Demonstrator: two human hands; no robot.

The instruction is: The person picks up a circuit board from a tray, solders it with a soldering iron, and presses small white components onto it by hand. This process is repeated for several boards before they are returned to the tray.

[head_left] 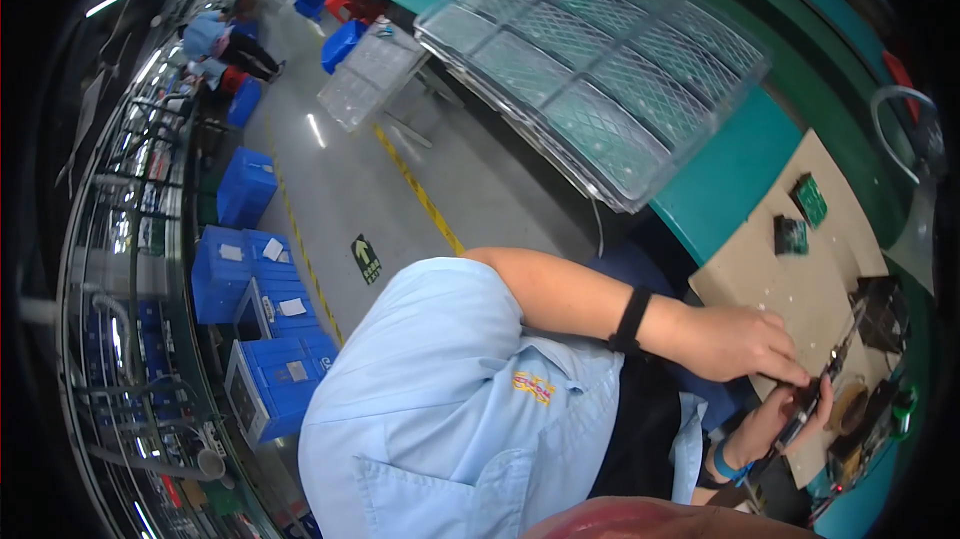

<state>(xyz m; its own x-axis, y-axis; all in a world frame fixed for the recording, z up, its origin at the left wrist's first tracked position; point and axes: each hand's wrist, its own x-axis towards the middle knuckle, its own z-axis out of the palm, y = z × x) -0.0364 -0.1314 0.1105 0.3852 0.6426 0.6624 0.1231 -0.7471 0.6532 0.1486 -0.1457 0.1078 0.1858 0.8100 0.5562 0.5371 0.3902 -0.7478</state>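
My right hand [765,429], with a blue wristband, is closed around a dark, slim handheld tool [797,417]. A thin metallic part [842,344] extends beyond the fingers toward a black box-shaped item [882,312]; the tool's exact kind is unclear. Just above it, my left hand [740,344], wearing a black band, has its fingers pinched together against or right beside the tool. What those fingertips hold, if anything, is hidden. Both hands are over the near edge of a tan board [770,269]. Farther up that board lie two small green circuit boards [810,201] [791,236].
A stack of clear compartmented trays [590,69] overhangs the green bench [735,174]. Beside my hands are a tan ring-shaped roll [850,407] and a green item [905,411]. Blue bins [280,369] line the aisle at left; a person [215,39] bends over farther off.
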